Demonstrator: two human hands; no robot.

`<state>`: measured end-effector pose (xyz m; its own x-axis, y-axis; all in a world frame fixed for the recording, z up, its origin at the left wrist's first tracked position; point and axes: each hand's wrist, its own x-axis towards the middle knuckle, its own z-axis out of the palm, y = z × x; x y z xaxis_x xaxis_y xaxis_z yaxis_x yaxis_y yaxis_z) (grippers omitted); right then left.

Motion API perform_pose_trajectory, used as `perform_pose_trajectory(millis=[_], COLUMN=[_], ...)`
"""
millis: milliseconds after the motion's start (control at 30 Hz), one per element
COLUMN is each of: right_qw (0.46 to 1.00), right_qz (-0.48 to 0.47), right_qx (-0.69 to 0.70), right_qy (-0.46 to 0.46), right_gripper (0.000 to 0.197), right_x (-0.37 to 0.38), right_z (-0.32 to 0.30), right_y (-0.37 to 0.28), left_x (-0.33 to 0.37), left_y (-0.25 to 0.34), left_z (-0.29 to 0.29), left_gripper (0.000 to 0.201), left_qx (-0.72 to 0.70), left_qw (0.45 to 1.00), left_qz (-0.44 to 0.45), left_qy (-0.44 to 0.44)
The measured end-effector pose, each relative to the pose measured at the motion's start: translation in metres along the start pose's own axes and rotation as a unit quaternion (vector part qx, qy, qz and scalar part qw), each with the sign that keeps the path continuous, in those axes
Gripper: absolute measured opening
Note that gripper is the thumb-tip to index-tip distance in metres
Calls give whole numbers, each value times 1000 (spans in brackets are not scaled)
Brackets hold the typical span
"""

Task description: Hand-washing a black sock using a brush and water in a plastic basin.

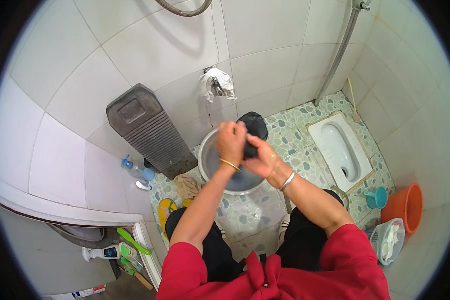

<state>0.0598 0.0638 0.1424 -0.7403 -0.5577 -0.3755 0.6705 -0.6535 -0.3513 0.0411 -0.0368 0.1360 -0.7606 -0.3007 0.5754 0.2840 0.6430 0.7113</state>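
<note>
My left hand [231, 144] is closed in a fist over a metal basin [202, 162], with a yellow bangle at its wrist. Close beside it, my right hand [264, 161] curls round the same black cloth [250, 150], its thumb toward the left hand. The cloth is bunched between both palms, so most of it is hidden. Cloudy greyish water [242, 181] lies in the basin below. At the basin's far right rim is a crumpled black thing [255, 124]; I cannot tell whether it joins the cloth.
A dark ridged washboard [152, 131] leans on the wall, left of the basin. Near its foot are a blue-topped bottle [139, 170], a tan rag [186, 186] and a yellow slipper [166, 212]. To the right are a squat toilet [317, 131], a teal dipper [376, 198] and an orange bucket [404, 207].
</note>
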Motion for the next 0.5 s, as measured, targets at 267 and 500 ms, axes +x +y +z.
perform_pose_trajectory(millis=[267,500], right_qw=[1000,993], right_qz=[1,-85], right_qx=[-3,23], right_qy=[-8,-78], right_gripper=[30,24], right_x=[-1,0], right_z=[6,4], right_y=[15,-27], left_x=[3,-1], left_y=[-45,-7], left_z=[2,1], left_gripper=[27,36], left_qx=[50,-257], left_qw=[999,912], left_qz=[-7,-316], left_qy=[18,-55])
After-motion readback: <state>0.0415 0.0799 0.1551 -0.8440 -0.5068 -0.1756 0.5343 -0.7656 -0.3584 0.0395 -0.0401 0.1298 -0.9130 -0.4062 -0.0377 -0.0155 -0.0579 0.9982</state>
